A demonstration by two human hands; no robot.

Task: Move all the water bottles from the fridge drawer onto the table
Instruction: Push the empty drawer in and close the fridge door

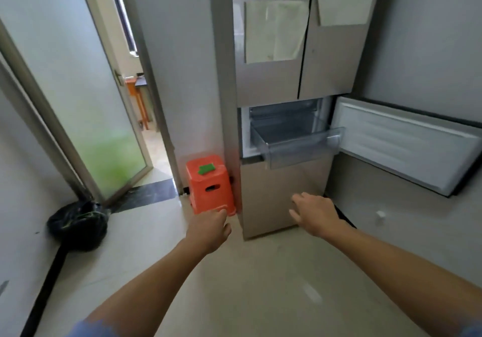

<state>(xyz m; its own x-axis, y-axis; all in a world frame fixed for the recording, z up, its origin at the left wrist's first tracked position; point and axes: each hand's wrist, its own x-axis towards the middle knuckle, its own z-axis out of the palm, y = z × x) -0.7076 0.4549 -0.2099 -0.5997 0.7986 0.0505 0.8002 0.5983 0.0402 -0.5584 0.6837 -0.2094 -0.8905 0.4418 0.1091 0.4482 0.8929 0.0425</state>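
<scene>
Frosted glass door far left, matte pane in a metal frame. Black glossy bin bag slumped on the smooth pale floor. Orange plastic stool, boxy, green patch on top, just beside the fridge, which has a brushed metal face. Left hand in the air in front of the stool, fingers loosely curled, holding nothing. Fridge drawer: clear plastic, rectangular, slid out under the 2 upper doors, above and well apart from both hands' fingers. Contents too blurred to tell. Right hand in front of the fridge's lower panel, fingers spread and relaxed, holding nothing. Fridge door swung open to the right, white ribbed liner.
</scene>
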